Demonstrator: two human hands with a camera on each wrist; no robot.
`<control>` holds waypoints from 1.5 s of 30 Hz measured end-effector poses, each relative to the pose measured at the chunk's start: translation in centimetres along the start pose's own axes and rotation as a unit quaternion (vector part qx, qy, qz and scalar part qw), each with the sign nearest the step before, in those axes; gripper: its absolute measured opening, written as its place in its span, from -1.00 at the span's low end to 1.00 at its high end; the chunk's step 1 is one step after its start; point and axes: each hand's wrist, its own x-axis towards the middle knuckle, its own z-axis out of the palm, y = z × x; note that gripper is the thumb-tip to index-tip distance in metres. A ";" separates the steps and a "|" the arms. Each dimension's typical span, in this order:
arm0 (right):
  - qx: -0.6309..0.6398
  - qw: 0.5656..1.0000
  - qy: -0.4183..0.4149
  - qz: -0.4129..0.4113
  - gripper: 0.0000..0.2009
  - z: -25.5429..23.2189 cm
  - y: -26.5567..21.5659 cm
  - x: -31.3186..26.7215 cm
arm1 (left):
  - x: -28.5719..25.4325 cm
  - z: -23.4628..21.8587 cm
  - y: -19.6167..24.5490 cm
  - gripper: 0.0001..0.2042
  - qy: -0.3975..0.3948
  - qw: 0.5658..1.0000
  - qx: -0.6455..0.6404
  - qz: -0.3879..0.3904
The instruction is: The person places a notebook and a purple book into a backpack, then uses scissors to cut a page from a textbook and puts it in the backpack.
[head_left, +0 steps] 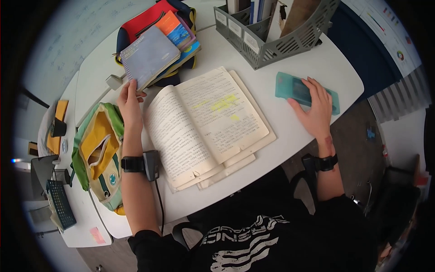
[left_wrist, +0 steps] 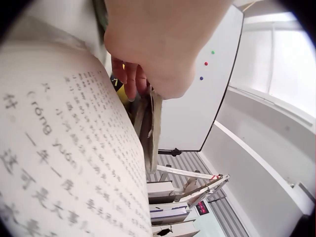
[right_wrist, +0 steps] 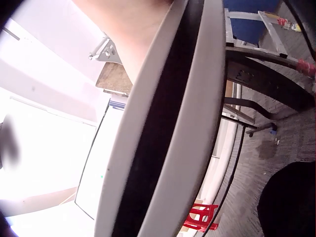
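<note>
My left hand is at the near corner of a grey spiral notebook, its fingers curled at the edge and pinching it. In the left wrist view the hand shows curled fingers beside the books' edges. The notebook lies on a stack with an orange book. My right hand rests on a teal pencil case, fingers laid over it and thumb along its near side. Between the hands lies an open book with yellow highlighting on its right page.
Under the stack sits a red and blue bag. A grey file rack with books stands at the back. To the left, a green and yellow bag lies open. The white table ends in a curved edge near the body.
</note>
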 end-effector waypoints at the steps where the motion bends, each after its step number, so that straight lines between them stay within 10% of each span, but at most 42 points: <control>1: 0.002 1.000 0.000 -0.006 -0.44 -0.1 0.0 0.0 | 0.0 -0.1 -0.4 -0.64 -0.006 1.000 -0.024 0.000; 5: 0.229 0.972 0.047 0.037 -0.53 -0.8 -2.2 1.1 | -0.1 -0.1 -1.1 -0.73 -0.033 0.979 -0.196 -0.042; 17: 0.571 0.770 -0.282 -0.040 -0.70 4.8 -11.9 13.1 | -0.1 -0.2 -1.8 -0.73 -0.053 0.985 -0.161 0.011; 29: 0.614 0.737 -0.271 0.075 -0.71 10.3 -10.2 12.2 | -0.3 0.1 0.1 -0.80 0.034 0.982 -0.047 0.181; 37: 0.623 0.750 -0.219 0.038 -0.60 8.8 -11.0 11.9 | -3.6 2.1 7.4 -0.75 -0.061 0.987 -0.100 0.114; 45: 0.744 0.603 -0.282 0.064 -0.34 6.6 -11.8 11.3 | -6.6 5.3 8.2 -0.71 -0.202 0.973 -0.088 0.066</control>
